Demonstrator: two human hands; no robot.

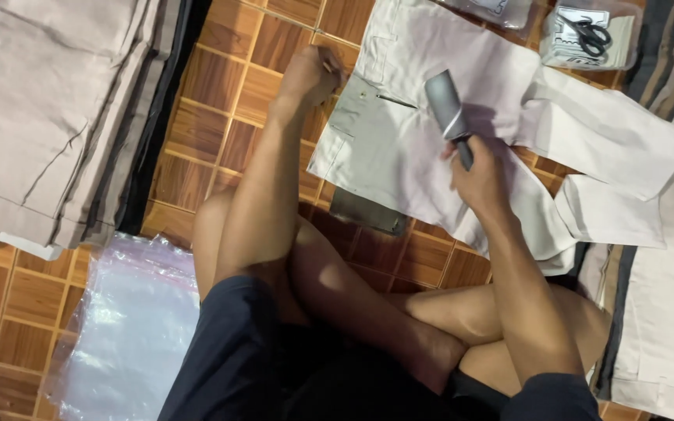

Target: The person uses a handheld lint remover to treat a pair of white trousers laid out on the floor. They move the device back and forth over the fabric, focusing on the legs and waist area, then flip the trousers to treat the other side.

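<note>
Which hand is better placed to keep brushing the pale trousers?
Right hand: it grips the brush over the pale trousers. Left hand pins their waistband edge.

Trousers (431,117): pale cream, spread flat on the wooden parquet floor, waistband toward the left, legs running right and folded back on themselves near the right edge.
Waistband corner: pinned down under the left hand (310,74), button and slit pocket showing just beside it.
Lint roller (448,113): grey cylinder head on a dark handle, tilted, head resting on the seat of the trousers, casting a soft shadow on the cloth.
Roller handle: gripped in the right hand (479,178), fingers wrapped round it.
Fabric state: mostly smooth, a few creases around the pocket.
</note>
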